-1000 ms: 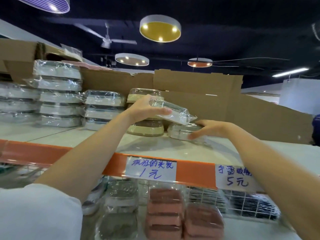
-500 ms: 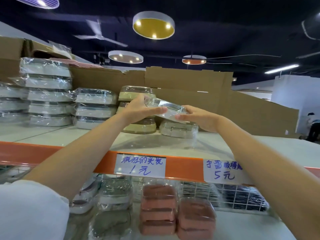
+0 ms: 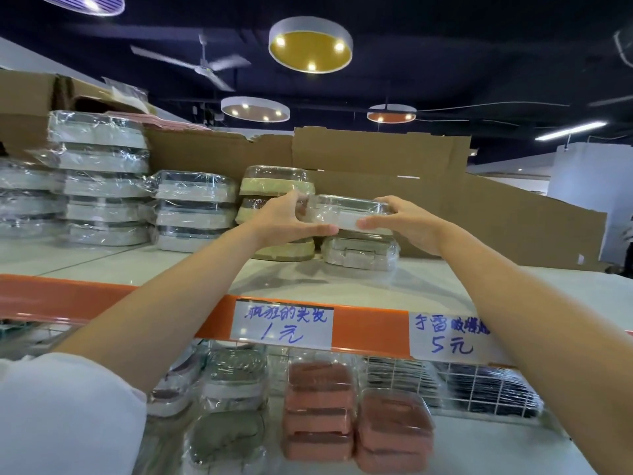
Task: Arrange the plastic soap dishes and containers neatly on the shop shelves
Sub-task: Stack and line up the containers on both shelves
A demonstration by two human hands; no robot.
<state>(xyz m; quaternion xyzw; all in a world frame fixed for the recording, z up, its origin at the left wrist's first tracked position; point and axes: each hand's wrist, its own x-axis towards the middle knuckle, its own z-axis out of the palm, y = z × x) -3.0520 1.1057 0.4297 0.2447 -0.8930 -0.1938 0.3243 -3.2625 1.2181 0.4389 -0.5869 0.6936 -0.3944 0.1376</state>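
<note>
Soap dish [image 3: 346, 214] pinched between left hand [image 3: 287, 221], right hand [image 3: 404, 224].

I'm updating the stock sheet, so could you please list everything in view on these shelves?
held soap dish: one, clear-wrapped grey, above the right-hand dish.
grey soap dishes: several stacks, top shelf left.
beige soap dishes: one stack, top shelf middle.
pink containers: two stacks, lower shelf.
cardboard boxes: brown, behind the stacks.
price labels: two, white, on the orange shelf edge.
ceiling lamps: four, round.
hands: left and right, gripping the held dish.
</note>
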